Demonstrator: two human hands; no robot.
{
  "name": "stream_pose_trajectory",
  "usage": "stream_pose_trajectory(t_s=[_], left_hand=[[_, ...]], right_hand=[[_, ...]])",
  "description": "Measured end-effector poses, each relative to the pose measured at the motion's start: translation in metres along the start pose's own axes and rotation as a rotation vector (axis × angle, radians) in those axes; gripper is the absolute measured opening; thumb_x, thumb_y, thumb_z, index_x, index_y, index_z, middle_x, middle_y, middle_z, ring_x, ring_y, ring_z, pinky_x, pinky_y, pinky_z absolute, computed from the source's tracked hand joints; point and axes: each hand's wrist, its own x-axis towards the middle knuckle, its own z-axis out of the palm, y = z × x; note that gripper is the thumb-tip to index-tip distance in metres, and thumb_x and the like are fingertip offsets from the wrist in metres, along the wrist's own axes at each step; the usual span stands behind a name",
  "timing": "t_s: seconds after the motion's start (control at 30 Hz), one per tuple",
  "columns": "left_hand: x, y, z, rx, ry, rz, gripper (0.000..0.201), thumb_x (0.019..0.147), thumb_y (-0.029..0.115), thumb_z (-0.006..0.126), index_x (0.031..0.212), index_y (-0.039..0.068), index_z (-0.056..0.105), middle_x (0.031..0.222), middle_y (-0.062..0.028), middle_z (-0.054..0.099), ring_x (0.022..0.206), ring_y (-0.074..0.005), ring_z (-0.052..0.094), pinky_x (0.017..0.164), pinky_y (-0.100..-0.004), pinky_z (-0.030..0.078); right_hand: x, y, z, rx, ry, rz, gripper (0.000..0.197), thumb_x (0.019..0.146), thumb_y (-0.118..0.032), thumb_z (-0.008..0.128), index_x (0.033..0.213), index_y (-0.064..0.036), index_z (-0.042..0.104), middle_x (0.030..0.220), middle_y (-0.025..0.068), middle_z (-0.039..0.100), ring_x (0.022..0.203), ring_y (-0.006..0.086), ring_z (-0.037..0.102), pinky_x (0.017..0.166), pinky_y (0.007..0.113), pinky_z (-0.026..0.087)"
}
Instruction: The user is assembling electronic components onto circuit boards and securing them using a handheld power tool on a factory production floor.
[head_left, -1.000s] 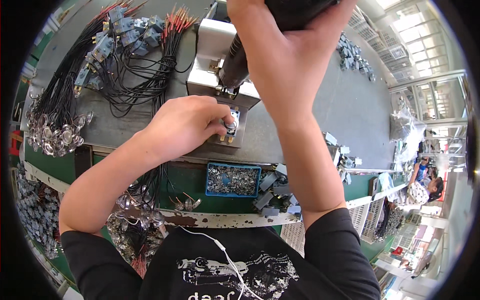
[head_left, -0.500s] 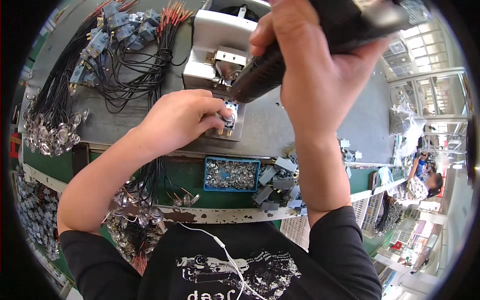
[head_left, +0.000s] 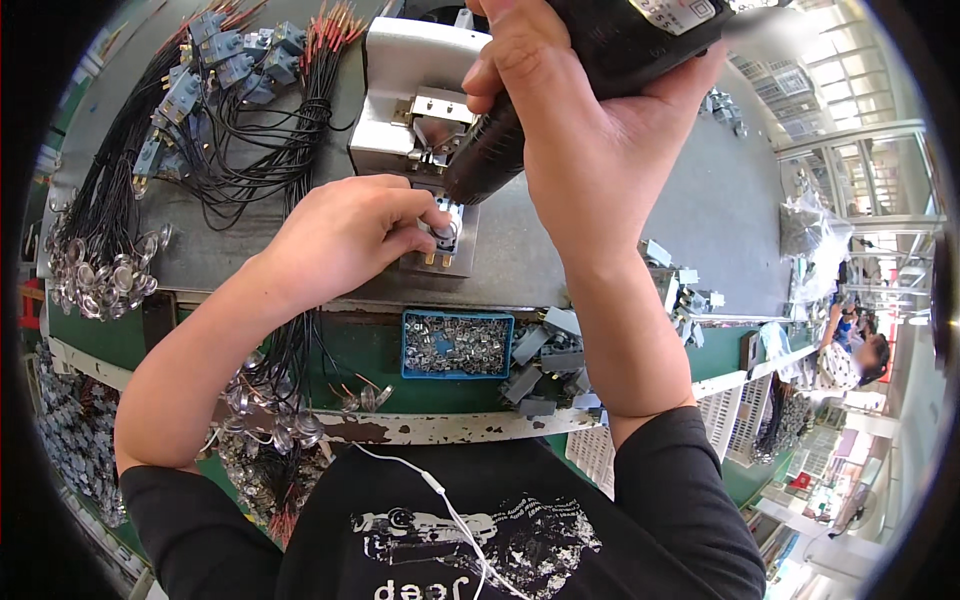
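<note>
My right hand (head_left: 610, 150) is wrapped round a black powered screwdriver (head_left: 492, 150), which slants down to the left. Its lower end hangs just over a small grey housing with brass prongs (head_left: 446, 243), set on a metal block (head_left: 462, 262) at the front of a bench machine (head_left: 415, 65). Thumb and forefinger of my left hand (head_left: 345, 228) pinch at that housing from the left. The fingertips partly cover it, along with a small rounded piece on it. Whether the tool's tip touches the housing I cannot tell.
Bundled black wires with grey plugs (head_left: 232, 68) and round metal ends (head_left: 105, 268) lie at left. A blue tray (head_left: 405, 345) of small metal parts stands by the bench edge, beside loose grey housings (head_left: 545, 350). More grey housings (head_left: 685, 290) lie right of my forearm. A person (head_left: 850, 360) sits far right.
My right hand and the screwdriver have shifted slightly left in view, as have the machine and tray. More grey housings show beyond my right forearm. Both hands keep their hold.
</note>
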Motion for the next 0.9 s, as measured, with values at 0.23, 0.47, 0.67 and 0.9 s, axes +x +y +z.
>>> stream_pose_trajectory(t_s=[0.23,0.47,0.67,0.9], left_hand=[[0.005,0.004,0.000,0.029,0.018,0.052,0.017,0.090,0.022,0.075,0.103,0.013,0.073,0.088,-0.0043,0.069,0.085,-0.0262,0.069,0.074,-0.0408,0.054],[0.003,0.004,0.001,-0.017,0.026,0.022,0.016,0.089,0.021,0.075,0.102,0.012,0.072,0.088,-0.0043,0.070,0.085,-0.0262,0.070,0.073,-0.0411,0.055],[0.004,0.006,-0.001,0.003,0.013,0.026,0.016,0.090,0.020,0.074,0.103,0.012,0.072,0.088,-0.0048,0.070,0.085,-0.0261,0.070,0.073,-0.0410,0.055],[0.003,0.006,-0.001,0.010,-0.002,0.015,0.015,0.090,0.021,0.073,0.103,0.012,0.071,0.088,-0.0048,0.070,0.086,-0.0256,0.071,0.073,-0.0405,0.055]], right_hand=[[0.048,0.043,-0.020,0.106,-0.475,-0.949,0.054,0.086,0.014,0.073,0.126,-0.0034,0.040,0.093,0.0096,0.067,0.073,0.0125,0.066,0.058,0.027,0.055],[-0.007,0.008,-0.013,-0.057,-0.155,-0.084,0.054,0.086,0.014,0.073,0.125,-0.0024,0.039,0.094,0.0107,0.068,0.076,0.0128,0.067,0.060,0.027,0.056],[0.050,0.049,-0.025,0.151,-0.488,-0.982,0.047,0.086,0.014,0.073,0.120,0.0001,0.044,0.092,0.0112,0.068,0.074,0.0133,0.067,0.058,0.027,0.056],[-0.009,-0.001,-0.015,-0.081,-0.160,0.047,0.042,0.086,0.014,0.073,0.117,0.0017,0.048,0.092,0.0119,0.069,0.075,0.0136,0.068,0.060,0.027,0.057]])
